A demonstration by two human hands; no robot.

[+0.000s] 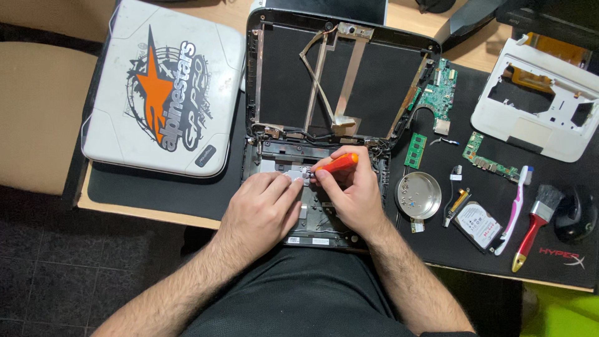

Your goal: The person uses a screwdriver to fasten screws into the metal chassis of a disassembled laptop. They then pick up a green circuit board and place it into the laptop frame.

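Screwdriver [337, 163], orange-handled, sits pinched in my right hand [351, 195], its tip down in the opened laptop base [312, 206] at the desk's near edge; my left hand [262, 212] lies flat beside it, fingertips pressing a small silver part; the two hands touch. Left of the laptop lies a white case [162, 87] bearing a round black emblem with an orange star; right of it I see a round metal dish [418, 195] of screws, a green memory stick [415, 150], and a hard drive [477, 224] with a white label.
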